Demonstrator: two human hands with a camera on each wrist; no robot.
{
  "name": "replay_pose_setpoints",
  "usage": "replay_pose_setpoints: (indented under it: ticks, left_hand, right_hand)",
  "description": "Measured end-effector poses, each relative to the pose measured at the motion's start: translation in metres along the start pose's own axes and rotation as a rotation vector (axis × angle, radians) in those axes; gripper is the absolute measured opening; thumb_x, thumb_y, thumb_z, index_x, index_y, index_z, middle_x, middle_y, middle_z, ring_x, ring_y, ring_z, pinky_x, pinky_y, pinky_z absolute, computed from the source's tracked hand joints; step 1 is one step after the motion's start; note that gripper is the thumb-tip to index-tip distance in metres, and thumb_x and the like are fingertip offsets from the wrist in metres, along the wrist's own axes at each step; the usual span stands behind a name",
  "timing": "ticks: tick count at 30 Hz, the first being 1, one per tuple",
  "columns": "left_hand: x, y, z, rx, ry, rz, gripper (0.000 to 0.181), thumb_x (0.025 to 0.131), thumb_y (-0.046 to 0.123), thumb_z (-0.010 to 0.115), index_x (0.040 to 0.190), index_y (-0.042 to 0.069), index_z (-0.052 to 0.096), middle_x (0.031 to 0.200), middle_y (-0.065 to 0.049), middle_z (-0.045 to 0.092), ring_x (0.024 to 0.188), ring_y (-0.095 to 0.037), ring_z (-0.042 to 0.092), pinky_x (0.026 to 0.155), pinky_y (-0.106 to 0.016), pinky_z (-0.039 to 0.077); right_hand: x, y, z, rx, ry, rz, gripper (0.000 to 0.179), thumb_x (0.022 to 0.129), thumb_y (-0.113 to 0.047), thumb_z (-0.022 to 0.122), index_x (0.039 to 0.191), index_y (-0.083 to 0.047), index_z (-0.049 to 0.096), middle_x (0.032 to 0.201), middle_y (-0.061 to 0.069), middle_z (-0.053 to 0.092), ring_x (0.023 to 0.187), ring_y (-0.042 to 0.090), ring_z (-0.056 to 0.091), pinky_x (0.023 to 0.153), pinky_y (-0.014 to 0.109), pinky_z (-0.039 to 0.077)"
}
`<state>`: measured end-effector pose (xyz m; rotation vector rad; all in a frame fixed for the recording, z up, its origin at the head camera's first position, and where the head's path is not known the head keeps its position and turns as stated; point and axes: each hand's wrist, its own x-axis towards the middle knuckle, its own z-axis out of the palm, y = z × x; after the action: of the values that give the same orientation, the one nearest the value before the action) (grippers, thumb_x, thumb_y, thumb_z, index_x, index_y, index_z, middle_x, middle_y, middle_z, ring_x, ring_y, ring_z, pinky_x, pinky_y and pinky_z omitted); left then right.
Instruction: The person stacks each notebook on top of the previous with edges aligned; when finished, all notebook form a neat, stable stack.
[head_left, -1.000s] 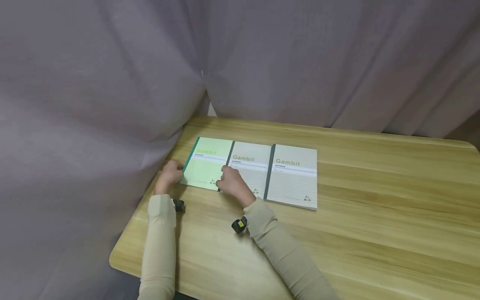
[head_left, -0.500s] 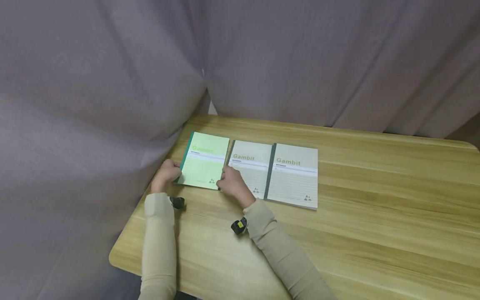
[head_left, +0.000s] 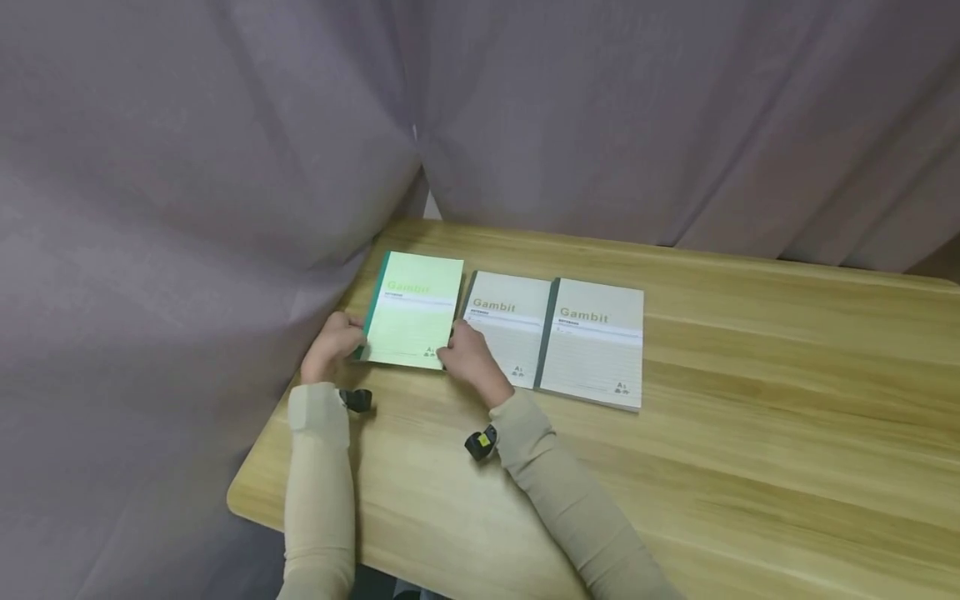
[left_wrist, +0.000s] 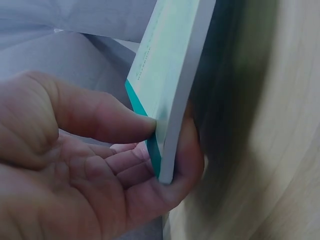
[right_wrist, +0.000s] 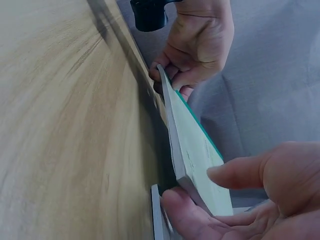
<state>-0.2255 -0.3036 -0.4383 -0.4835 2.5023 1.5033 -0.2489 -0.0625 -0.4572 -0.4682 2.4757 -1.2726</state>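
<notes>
A light-green notebook (head_left: 411,321) with a dark green spine is held slightly above the table between both hands. My left hand (head_left: 335,343) pinches its spine side near the lower corner, thumb on the cover and fingers beneath, as the left wrist view shows on the notebook (left_wrist: 167,65). At the opposite edge, my right hand (head_left: 472,357) grips the lower right part, thumb on top and fingers underneath. Directly right of it lies a grey notebook (head_left: 510,321), partly covered by the right hand. Another grey notebook (head_left: 598,346) lies beside that one.
The wooden table (head_left: 750,400) extends far to the right. A grey curtain (head_left: 187,208) hangs along its left and back edges, close to the left hand. Small black cameras sit on both wrists, such as the right wrist camera (head_left: 481,443).
The green notebook has come up off the table and apart from the neighbouring grey notebook, with both hands holding it. The two grey notebooks have stayed in place.
</notes>
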Motion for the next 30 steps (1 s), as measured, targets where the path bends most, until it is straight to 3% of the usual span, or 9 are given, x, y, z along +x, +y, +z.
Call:
replay_pose_setpoints:
  ticks: [3,6,10,14,21,30]
  left_hand:
    - [0.000,0.002,0.002,0.002,-0.037,0.003,0.056,0.081,-0.010,0.045,0.136,-0.016,0.051,0.128,-0.026,0.054,0.069,-0.016,0.047,0.059,-0.024,0.042]
    - [0.000,0.004,0.005,-0.013,-0.069,0.002,0.059,0.082,-0.009,0.045,0.140,-0.015,0.047,0.135,-0.029,0.052,0.062,-0.011,0.045,0.057,-0.023,0.042]
    - [0.001,0.008,0.009,-0.026,-0.072,0.002,0.058,0.082,-0.009,0.046,0.140,-0.014,0.047,0.134,-0.028,0.053,0.064,-0.012,0.045,0.058,-0.023,0.043]
    - [0.000,0.013,0.013,-0.011,-0.063,0.007,0.059,0.083,-0.008,0.048,0.141,-0.013,0.046,0.126,-0.025,0.054,0.059,-0.011,0.041,0.056,-0.023,0.041]
    - [0.001,0.022,0.019,-0.047,-0.080,0.004,0.057,0.084,-0.007,0.050,0.141,-0.013,0.045,0.121,-0.020,0.052,0.059,-0.009,0.039,0.054,-0.022,0.039]
    - [0.001,0.028,0.024,-0.078,-0.102,0.009,0.056,0.086,-0.008,0.051,0.141,-0.011,0.045,0.120,-0.018,0.053,0.063,-0.009,0.042,0.061,-0.023,0.044]
  right_hand:
    - [0.000,0.002,-0.003,0.019,0.027,0.005,0.052,0.092,0.001,0.056,0.139,0.015,0.040,0.065,0.005,0.056,0.047,0.012,0.046,0.043,0.023,0.037]
    - [-0.001,0.004,-0.007,0.025,0.068,0.009,0.055,0.091,0.003,0.055,0.142,0.015,0.038,0.069,0.008,0.060,0.051,0.014,0.051,0.047,0.024,0.040]
    - [-0.004,0.004,-0.013,0.063,0.113,0.040,0.053,0.092,0.001,0.058,0.141,0.012,0.041,0.095,0.018,0.068,0.070,0.019,0.064,0.063,0.027,0.053]
    - [-0.007,0.004,-0.018,0.112,0.131,0.069,0.052,0.093,0.001,0.059,0.141,0.010,0.041,0.116,0.024,0.065,0.084,0.027,0.070,0.075,0.034,0.058]
    - [-0.011,0.006,-0.028,0.137,0.158,0.083,0.052,0.092,0.003,0.061,0.141,0.010,0.042,0.114,0.025,0.064,0.073,0.025,0.071,0.069,0.032,0.058]
    - [-0.019,0.004,-0.039,0.123,0.176,0.084,0.052,0.093,0.002,0.062,0.140,0.009,0.043,0.109,0.022,0.066,0.068,0.022,0.069,0.073,0.035,0.056]
